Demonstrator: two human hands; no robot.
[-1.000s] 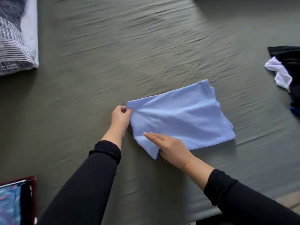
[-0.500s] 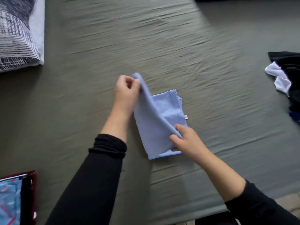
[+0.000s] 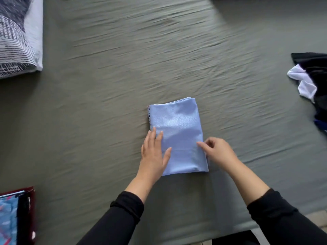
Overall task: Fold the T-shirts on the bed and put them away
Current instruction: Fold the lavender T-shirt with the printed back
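Item: light blue cotton T-shirt (image 3: 177, 137), folded into a compact upright rectangle, lying flat on the grey-green bed sheet (image 3: 123, 68) near the front edge of the bed, centre of view; dark printed lettering shows along its left edge. Change noted: half a second ago the left side of the shirt was lifted in a pinch and carried across, and a second ago the garment lay as a wider, slanted panel; it is now doubled over into the narrow packet, so the last fold appears closed. Left hand (image 3: 154, 154): fingers straight and together, palm down, resting flat on the lower left part of the shirt, holding nothing. Right hand (image 3: 217, 151): at the shirt's right edge, fingers loosely bent, forefinger and thumb touching or lightly nipping the hem; whether cloth is actually caught between them cannot be told. Judgement: this shirt is at the smoothing stage, ready to be put away. Other stock: a heap of unfolded black, white and dark blue garments (image 3: 311, 80) at the right edge of the bed, well apart from the shirt, likely still to be folded; a stack of folded patterned blue and dark red clothing (image 3: 16, 216) at lower left, a probable destination; a black-and-white striped pillow (image 3: 17, 38) at upper left. Both forearms in black sleeves.
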